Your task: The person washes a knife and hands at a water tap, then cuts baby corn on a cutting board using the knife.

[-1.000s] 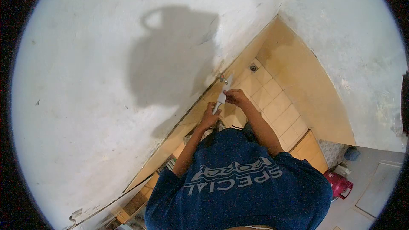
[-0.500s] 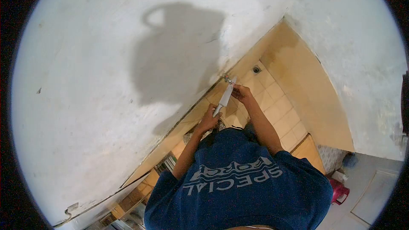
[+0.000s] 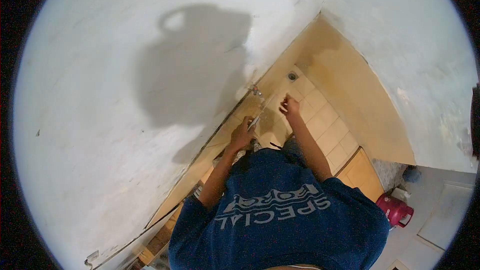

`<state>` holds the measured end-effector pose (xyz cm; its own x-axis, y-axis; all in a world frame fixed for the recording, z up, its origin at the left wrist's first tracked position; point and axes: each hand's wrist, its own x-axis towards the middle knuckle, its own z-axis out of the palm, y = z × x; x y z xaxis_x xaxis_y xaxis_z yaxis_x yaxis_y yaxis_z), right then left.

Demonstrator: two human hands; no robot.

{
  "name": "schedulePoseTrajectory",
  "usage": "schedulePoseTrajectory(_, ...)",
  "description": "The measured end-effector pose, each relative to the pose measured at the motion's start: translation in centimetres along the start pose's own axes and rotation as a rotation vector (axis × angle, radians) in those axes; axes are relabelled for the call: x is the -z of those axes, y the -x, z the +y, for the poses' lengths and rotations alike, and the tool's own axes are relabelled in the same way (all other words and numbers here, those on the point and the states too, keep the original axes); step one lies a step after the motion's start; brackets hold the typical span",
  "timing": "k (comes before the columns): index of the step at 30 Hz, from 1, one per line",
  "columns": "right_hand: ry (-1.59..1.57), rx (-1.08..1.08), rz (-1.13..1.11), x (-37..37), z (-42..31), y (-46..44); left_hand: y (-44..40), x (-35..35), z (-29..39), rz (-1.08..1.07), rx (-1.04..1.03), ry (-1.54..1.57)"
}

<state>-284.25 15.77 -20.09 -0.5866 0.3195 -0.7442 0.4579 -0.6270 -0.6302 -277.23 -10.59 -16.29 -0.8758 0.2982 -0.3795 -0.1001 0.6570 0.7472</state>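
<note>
My left hand [image 3: 242, 135] is closed around the handle of a knife [image 3: 254, 122], whose blade is now seen nearly edge-on, so little of it shows. The knife points up toward the metal tap [image 3: 256, 90] on the wall. My right hand [image 3: 289, 106] is apart from the knife, to its right over the tiles. Its fingers are loosely bent and spaced, with nothing visible between them.
A round drain [image 3: 292, 76] sits in the tan tiled floor [image 3: 325, 115] near the corner. A white wall [image 3: 90, 70] rises on the left and casts back a large shadow. A red gas cylinder [image 3: 395, 209] stands at lower right.
My right hand has come away from the knife blade. The knife has turned from showing its flat side to nearly edge-on in my left hand. The view has shifted slightly.
</note>
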Motion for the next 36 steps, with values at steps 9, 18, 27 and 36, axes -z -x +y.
schedulePoseTrajectory(9,0.213,-0.068,-0.342,-2.2,3.0,3.2,-4.3,-2.0,0.7,0.318,-0.104,-0.028)
schedulePoseTrajectory(18,0.289,0.108,-0.423,-4.4,4.0,1.8,-5.1,-2.2,-0.2,0.354,-0.058,-0.065)
schedulePoseTrajectory(27,0.267,0.092,-0.353,-4.5,2.9,0.6,-3.6,-1.9,-0.4,0.332,-0.008,-0.079)
schedulePoseTrajectory(36,0.236,0.092,-0.296,-4.3,0.9,-2.2,-0.3,-1.0,-0.4,0.322,-0.023,-0.094)
